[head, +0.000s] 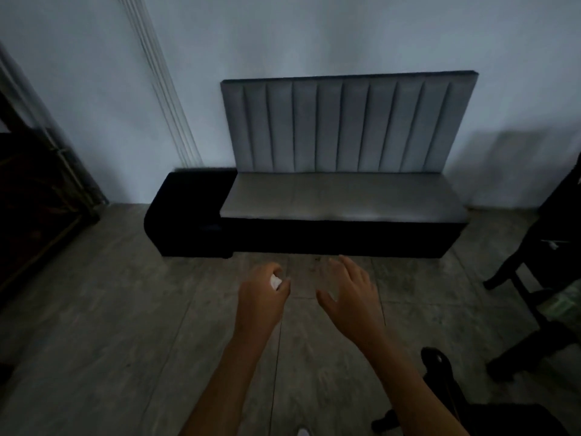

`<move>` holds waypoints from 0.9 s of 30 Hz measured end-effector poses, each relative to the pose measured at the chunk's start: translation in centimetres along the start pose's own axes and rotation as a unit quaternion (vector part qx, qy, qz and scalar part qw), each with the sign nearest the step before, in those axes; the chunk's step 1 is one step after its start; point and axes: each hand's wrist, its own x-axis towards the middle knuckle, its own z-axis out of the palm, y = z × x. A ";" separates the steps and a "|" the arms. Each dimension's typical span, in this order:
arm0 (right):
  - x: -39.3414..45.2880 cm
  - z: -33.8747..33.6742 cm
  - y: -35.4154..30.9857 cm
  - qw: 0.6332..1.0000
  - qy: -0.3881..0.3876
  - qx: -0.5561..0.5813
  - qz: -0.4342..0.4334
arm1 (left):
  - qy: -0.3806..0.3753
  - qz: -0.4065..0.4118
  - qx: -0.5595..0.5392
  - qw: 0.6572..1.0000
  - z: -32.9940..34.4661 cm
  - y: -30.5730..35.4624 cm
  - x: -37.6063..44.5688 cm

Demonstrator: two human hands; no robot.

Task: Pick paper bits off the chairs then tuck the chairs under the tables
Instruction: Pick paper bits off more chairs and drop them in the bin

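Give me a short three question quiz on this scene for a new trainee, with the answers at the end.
1. True or false: the left hand grips a small white paper bit.
2. Which hand has spread, empty fingers?
3. The grey padded bench with a ribbed backrest stands: A) against the pale wall, B) in mid-floor, C) on a table.

Key: 1 true. 2 the right hand. 3 A.

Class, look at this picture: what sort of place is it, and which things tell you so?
Probably a restaurant or café seating area: a padded booth bench stands against the wall, and a dark wooden chair is at the right edge.
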 end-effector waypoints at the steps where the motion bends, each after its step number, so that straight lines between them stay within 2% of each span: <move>1: 1.7 0.1 0.2 1.000 -0.001 0.001 0.009 | -0.006 0.011 0.004 1.000 0.9 -0.3 1.8; 13: 19.5 -3.4 8.3 0.991 0.034 -0.083 0.098 | -0.125 0.111 -0.026 0.986 15.4 2.7 21.5; 21: 29.8 -5.8 16.3 0.969 0.062 -0.151 0.186 | -0.225 0.167 -0.069 0.957 28.3 5.2 32.4; 27: 35.1 -9.0 22.6 0.944 0.070 -0.169 0.276 | -0.293 0.207 -0.110 0.927 37.6 10.0 38.9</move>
